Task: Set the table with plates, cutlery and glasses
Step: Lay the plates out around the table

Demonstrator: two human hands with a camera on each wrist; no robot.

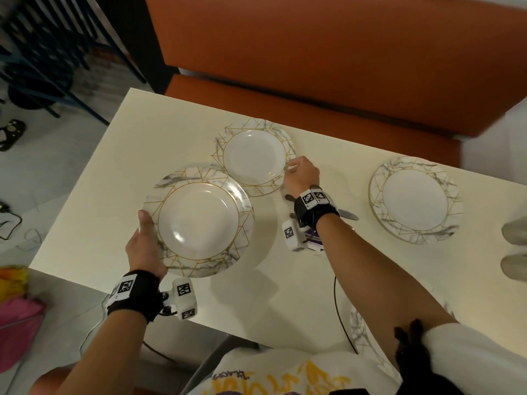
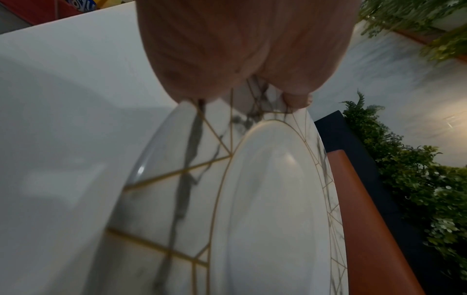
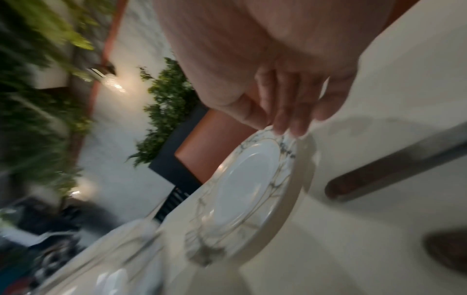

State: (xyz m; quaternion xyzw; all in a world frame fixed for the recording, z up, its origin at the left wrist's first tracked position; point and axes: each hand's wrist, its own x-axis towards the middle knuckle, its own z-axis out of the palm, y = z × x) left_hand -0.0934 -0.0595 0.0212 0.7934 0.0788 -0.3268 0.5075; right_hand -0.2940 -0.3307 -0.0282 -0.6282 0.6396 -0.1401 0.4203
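Near edge first: a fourth plate is peeking out under the right forearm, mostly hidden.

Left hand is gripping the near plate by its rim, thumb on top, fingers curled under as the left wrist view shows. It is being held above the table, judging by its shadow, and overlapping the far plate's edge in the head view.

Right hand is reaching to the far plate, which is lying flat on the table. Fingertips are touching its rim; whether they're pinching it or just nudging, I cannot tell, too blurred.

Cutlery is lying under the right wrist; a dark handle is showing in the right wrist view. Can't tell the pieces apart.

Third plate is sitting flat on the right, well apart from the others. No glasses identifiable.

Handling, my read: plates look stiff, glazed, probably slippery and chip-prone. Rim is the only hold; thumb over, fingers under. One-handed carry looks tip-prone, so keep it level. Don't let the held plate knock the far one's rim when lowering.

Beyond: orange bench.
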